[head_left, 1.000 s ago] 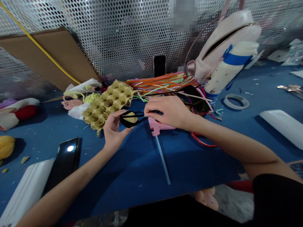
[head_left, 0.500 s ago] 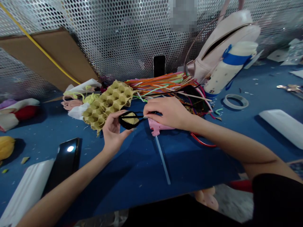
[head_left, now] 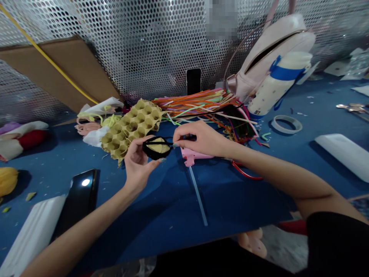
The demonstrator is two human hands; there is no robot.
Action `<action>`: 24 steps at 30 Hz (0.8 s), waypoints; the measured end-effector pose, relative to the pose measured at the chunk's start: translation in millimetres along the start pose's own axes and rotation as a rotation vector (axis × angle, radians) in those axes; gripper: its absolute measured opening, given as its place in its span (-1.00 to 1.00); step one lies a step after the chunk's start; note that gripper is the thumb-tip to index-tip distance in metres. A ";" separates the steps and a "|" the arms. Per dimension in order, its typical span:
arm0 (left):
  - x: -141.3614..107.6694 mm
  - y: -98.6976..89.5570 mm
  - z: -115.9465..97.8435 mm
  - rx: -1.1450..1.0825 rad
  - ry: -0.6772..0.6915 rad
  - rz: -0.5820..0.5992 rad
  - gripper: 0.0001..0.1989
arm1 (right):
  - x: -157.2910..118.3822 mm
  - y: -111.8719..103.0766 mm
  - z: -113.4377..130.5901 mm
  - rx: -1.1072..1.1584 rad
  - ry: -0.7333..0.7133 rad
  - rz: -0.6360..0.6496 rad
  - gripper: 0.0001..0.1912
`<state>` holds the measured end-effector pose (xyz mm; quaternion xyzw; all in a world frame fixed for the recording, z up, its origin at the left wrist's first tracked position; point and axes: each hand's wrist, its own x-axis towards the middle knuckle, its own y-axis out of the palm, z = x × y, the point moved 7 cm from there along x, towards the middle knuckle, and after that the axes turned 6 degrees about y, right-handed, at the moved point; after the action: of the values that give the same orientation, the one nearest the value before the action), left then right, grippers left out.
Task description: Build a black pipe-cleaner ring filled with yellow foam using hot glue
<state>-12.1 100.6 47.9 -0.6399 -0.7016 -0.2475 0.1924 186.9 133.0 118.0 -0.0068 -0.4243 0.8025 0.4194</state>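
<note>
A round, black-wrapped piece with a pale yellow centre (head_left: 156, 148) is gripped at its edge between thumb and fingers of the left hand (head_left: 136, 161). A thin black strand (head_left: 158, 142), stretched across the piece, is pinched narrowly by the right hand (head_left: 201, 137). The piece is held between both hands, over the blue tabletop (head_left: 170, 209). Beneath the right hand a pink plastic glue gun (head_left: 198, 154) is partly covered, its translucent stick (head_left: 198, 196) directed toward the near edge. Beyond the left hand a yellowish pulp egg tray (head_left: 133, 126) is placed; multicoloured thin stems (head_left: 198, 100) are heaped behind
</note>
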 end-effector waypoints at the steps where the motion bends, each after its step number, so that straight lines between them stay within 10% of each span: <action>1: 0.5 -0.2 -0.2 -0.009 -0.009 -0.011 -0.35 | 1.0 1.0 -2.0 0.056 0.006 0.013 -0.90; 24: 0.3 -1.4 1.5 -0.105 -0.128 -0.089 -0.36 | 2.2 24.1 -13.3 0.459 0.124 0.247 -0.85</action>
<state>-13.5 101.7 46.7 -0.6318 -0.7263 -0.2509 0.1023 174.3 136.5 93.6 -0.0124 -0.2008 0.9208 0.3342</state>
